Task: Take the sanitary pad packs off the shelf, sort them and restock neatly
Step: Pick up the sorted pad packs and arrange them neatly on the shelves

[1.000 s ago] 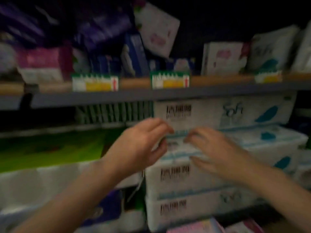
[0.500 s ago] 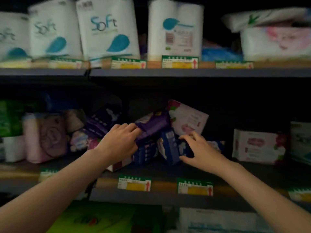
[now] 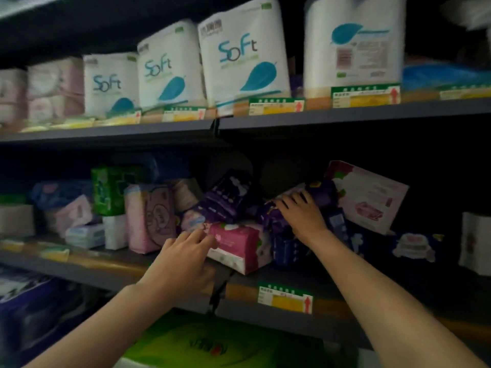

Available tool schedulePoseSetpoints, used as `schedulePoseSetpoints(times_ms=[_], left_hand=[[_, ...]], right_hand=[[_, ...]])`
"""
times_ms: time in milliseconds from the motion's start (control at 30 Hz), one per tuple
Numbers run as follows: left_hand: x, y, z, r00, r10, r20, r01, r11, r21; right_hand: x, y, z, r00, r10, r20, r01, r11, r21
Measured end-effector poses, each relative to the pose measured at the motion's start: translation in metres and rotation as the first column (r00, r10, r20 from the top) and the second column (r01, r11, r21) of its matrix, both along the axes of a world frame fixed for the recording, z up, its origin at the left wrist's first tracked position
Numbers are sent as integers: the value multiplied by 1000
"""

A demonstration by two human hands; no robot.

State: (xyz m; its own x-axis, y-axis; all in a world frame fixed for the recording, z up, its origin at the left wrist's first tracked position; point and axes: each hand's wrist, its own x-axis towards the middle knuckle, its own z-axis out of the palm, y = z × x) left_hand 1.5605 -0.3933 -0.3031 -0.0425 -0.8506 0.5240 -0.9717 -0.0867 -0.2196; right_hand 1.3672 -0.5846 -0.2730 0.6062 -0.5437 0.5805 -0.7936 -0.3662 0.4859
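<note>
Here the pink pack (image 3: 236,241) lies tilted among purple packs (image 3: 225,200).

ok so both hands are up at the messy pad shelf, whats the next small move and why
Probably curl the left hand round the pink pack and draw it off the shelf edge. Its fingers already reach the pack's near end, and that pack lies lowest and nearest the front, seemingly free of the pile. The right hand rests flat on the purple packs, which may steady the heap meanwhile.
</note>
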Motion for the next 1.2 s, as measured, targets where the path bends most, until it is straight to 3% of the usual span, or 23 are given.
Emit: schedulePoseSetpoints(times_ms=[67,100,167,200,233,267,300,333,433,567,633,700,733,767,800,867,900,1067,1200], left_hand=[[6,8,6,998,46,-43,-43,996,73],[8,10,8,996,6,-93,-3,999,38],[8,11,15,911,-101,-399,76,994,-78],[7,10,21,755,-159,-637,105,987,-121],[5,9,26,480,-184,-858,140,981,-133],[7,9,29,175,-167,-970,217,968,-128],[9,10,34,-71,-98,-993,329,937,-116],[12,11,37,-177,-16,-984,400,912,-87],[14,18,39,-217,139,-966,595,804,-18],[23,27,17,-343,193,-919,624,778,-69],[34,32,8,-374,153,-915,579,809,-101],[48,36,4,-333,111,-936,481,874,-68],[59,39,3,-306,95,-947,415,909,-43],[70,41,1,-284,76,-956,348,937,-28],[79,47,1,-257,64,-964,293,956,-14],[91,59,-1,-204,72,-976,230,973,24],[94,65,-2,-178,89,-980,219,974,49],[94,78,-5,-79,143,-987,205,971,125],[92,79,-5,-70,155,-986,142,979,144]], right_hand=[[-4,6,-1,989,115,98,-103,988,-117],[-6,12,-2,965,206,161,-175,967,-184],[-9,31,-6,887,412,209,-320,874,-366],[-9,47,-9,842,517,155,-400,790,-465],[-8,63,-12,784,615,80,-487,690,-535],[-7,80,-16,729,685,11,-569,613,-548],[-6,97,-20,673,738,-41,-643,557,-526],[-5,110,-23,616,783,-80,-708,507,-491],[0,127,-31,525,837,-153,-807,433,-401],[11,118,-35,573,809,-129,-779,490,-391],[24,108,-36,616,782,-93,-747,543,-384],[41,92,-30,715,699,-2,-648,662,-376],[49,83,-25,794,603,79,-558,774,-299],[56,73,-20,865,478,152,-461,878,-131],[62,62,-16,912,362,194,-384,919,91],[72,43,-15,956,230,183,-290,842,454],[77,37,-17,966,210,150,-257,820,511],[103,28,-33,987,151,62,-163,917,364],[93,29,-27,982,164,-94,-109,896,430]])
